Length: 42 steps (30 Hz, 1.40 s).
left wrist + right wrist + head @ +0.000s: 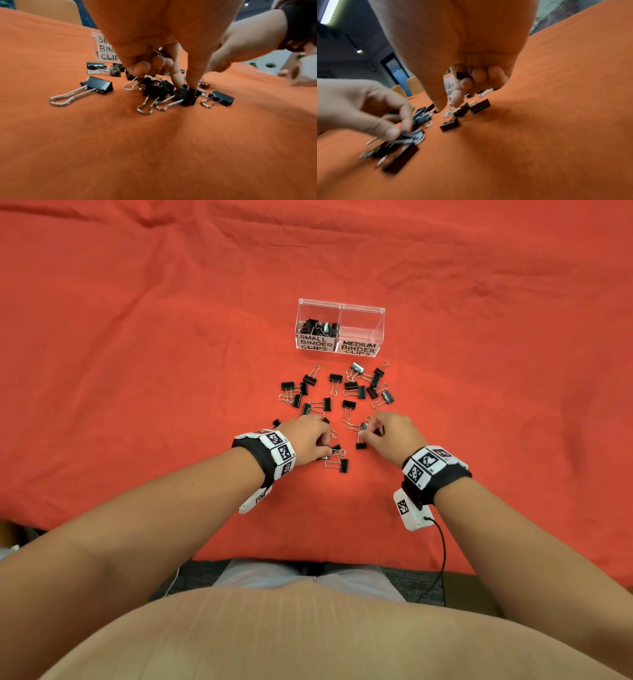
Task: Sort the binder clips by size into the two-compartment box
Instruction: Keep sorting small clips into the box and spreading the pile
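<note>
Both grips are down among the loose binder clips (337,402) on the orange-covered counter (137,337). Left hand (308,440) curls its last three fingers round a small clip tucked in the palm (162,52), while its thumb and forefinger (193,75) press onto another black clip (186,96) lying at six o'clock of the pile. Right hand (394,433) likewise keeps a clip stowed under its curled fingers (462,75) and reaches thumb and forefinger toward the clips beneath it; that view is blurred, so I cannot tell whether they have closed on one. At twelve o'clock of the pile stands the clear two-compartment box (340,306): its nine o'clock half, labelled small, holds a heap of clips, and its three o'clock half, labelled medium, looks bare. By my judgement the clips are light, stiff and springy, with loose wire handles (68,96) that swing and snag on neighbours; the black folded body is the surer place to pinch, across its flat sides.
</note>
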Motion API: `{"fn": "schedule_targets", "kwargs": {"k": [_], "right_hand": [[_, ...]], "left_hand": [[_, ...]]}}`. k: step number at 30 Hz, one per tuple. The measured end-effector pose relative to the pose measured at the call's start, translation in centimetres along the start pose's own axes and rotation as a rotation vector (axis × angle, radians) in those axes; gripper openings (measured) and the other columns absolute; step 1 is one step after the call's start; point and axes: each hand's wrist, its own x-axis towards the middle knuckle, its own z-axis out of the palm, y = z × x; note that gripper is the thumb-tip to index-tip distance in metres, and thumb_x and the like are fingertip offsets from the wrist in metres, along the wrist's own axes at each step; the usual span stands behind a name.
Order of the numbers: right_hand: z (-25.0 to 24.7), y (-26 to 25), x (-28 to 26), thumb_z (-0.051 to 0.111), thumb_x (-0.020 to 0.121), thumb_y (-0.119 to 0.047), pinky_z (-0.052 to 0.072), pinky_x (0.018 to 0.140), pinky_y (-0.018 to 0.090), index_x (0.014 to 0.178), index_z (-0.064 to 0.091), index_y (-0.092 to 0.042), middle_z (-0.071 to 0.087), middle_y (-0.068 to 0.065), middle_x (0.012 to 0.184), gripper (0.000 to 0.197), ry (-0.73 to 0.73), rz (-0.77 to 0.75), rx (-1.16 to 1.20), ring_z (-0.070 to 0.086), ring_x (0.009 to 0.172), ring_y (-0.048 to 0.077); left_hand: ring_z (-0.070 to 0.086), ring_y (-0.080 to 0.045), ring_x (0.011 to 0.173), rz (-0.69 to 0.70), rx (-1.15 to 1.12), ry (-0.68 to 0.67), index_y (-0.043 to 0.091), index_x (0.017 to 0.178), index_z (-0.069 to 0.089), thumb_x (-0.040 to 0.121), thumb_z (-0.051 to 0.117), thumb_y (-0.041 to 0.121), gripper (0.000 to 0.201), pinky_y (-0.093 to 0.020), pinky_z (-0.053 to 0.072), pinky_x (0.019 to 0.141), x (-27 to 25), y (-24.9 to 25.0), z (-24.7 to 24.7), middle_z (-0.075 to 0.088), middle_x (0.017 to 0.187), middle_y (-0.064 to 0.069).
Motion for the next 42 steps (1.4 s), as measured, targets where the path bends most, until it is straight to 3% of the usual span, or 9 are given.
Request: {"fn": "schedule_targets", "kwargs": {"k": [6, 10, 14, 22, 26, 30, 35, 39, 42], "right_hand": [[1.5, -0.1, -1.4, 0.063, 0.082, -0.041, 0.041, 0.066, 0.030, 0.087, 0.056, -0.017, 0.059, 0.001, 0.093, 0.025, -0.040, 0.011, -0.148, 0.056, 0.083, 0.023], [1.9, -0.5, -1.6, 0.060, 0.082, -0.034, 0.045, 0.071, 0.031, 0.089, 0.057, -0.016, 0.063, 0.004, 0.102, 0.020, 0.002, 0.038, -0.100, 0.059, 0.089, 0.025], [2.1, -1.4, -1.3, 0.059, 0.080, -0.046, 0.044, 0.068, 0.032, 0.084, 0.051, -0.017, 0.061, 0.004, 0.093, 0.030, 0.036, 0.090, -0.117, 0.059, 0.085, 0.026], [1.7, -1.4, -0.3, 0.060, 0.081, -0.034, 0.041, 0.061, 0.029, 0.081, 0.052, -0.015, 0.059, 0.006, 0.084, 0.021, -0.057, 0.131, 0.003, 0.056, 0.075, 0.025], [0.4, -0.6, 0.2, 0.054, 0.087, -0.029, 0.030, 0.048, 0.023, 0.074, 0.052, -0.011, 0.050, 0.001, 0.064, 0.023, -0.053, 0.169, 0.155, 0.046, 0.062, 0.019], [-0.3, 0.6, 1.2, 0.045, 0.090, -0.020, 0.027, 0.051, 0.030, 0.068, 0.049, -0.008, 0.044, 0.011, 0.065, 0.025, -0.051, 0.197, 0.258, 0.039, 0.062, 0.022], [-1.3, 1.2, 2.3, 0.036, 0.088, -0.024, 0.027, 0.053, 0.030, 0.056, 0.044, -0.016, 0.044, 0.005, 0.056, 0.034, -0.022, 0.248, 0.481, 0.036, 0.052, 0.020], [-3.1, 0.9, 3.4, 0.043, 0.092, -0.045, 0.032, 0.048, 0.027, 0.061, 0.046, -0.020, 0.050, 0.003, 0.058, 0.040, 0.009, 0.247, 0.558, 0.040, 0.046, 0.016], [-5.2, 0.1, 4.6, 0.052, 0.092, -0.040, 0.037, 0.045, 0.024, 0.066, 0.049, -0.019, 0.056, 0.001, 0.059, 0.033, 0.044, 0.216, 0.602, 0.044, 0.045, 0.013]], "left_hand": [[0.061, -0.021, 0.086, -0.025, -0.090, 0.014, 0.014, 0.084, 0.065, 0.085, 0.061, 0.022, 0.009, -0.034, 0.052, 0.075, -0.1, -0.2, -0.6, 0.055, 0.084, 0.006], [0.058, -0.021, 0.088, -0.054, -0.081, 0.026, 0.018, 0.084, 0.061, 0.081, 0.062, 0.027, 0.009, -0.037, 0.052, 0.078, -0.1, -0.8, -0.7, 0.053, 0.089, 0.005], [0.054, -0.016, 0.086, -0.049, 0.035, 0.002, 0.021, 0.088, 0.056, 0.075, 0.068, 0.047, 0.031, -0.034, 0.050, 0.074, -0.4, -0.5, -0.6, 0.050, 0.096, 0.007], [0.058, -0.020, 0.087, 0.004, 0.103, 0.050, 0.019, 0.081, 0.056, 0.082, 0.058, 0.028, 0.009, -0.029, 0.043, 0.065, -0.1, -0.6, -2.3, 0.054, 0.094, 0.004], [0.058, -0.022, 0.085, -0.041, 0.107, 0.114, 0.018, 0.090, 0.056, 0.084, 0.056, 0.025, 0.010, -0.031, 0.046, 0.067, -0.3, -1.2, -3.0, 0.056, 0.100, -0.001], [0.056, -0.020, 0.088, 0.092, 0.127, 0.091, 0.019, 0.101, 0.057, 0.085, 0.056, 0.028, 0.019, -0.029, 0.041, 0.066, -0.7, -0.2, -2.0, 0.056, 0.103, -0.001], [0.056, -0.024, 0.105, 0.203, 0.276, -0.022, 0.025, 0.124, 0.055, 0.092, 0.052, 0.027, 0.032, -0.037, 0.049, 0.081, -0.1, 0.6, -0.3, 0.052, 0.115, -0.005], [0.054, -0.028, 0.110, 0.220, 0.379, -0.049, 0.014, 0.124, 0.053, 0.095, 0.051, 0.026, 0.032, -0.039, 0.048, 0.088, 0.5, 0.6, -0.2, 0.052, 0.121, -0.008], [0.055, -0.029, 0.108, 0.234, 0.392, -0.010, 0.006, 0.120, 0.052, 0.097, 0.046, 0.024, 0.030, -0.039, 0.045, 0.088, 0.7, 0.9, -0.3, 0.054, 0.120, -0.011]]}}
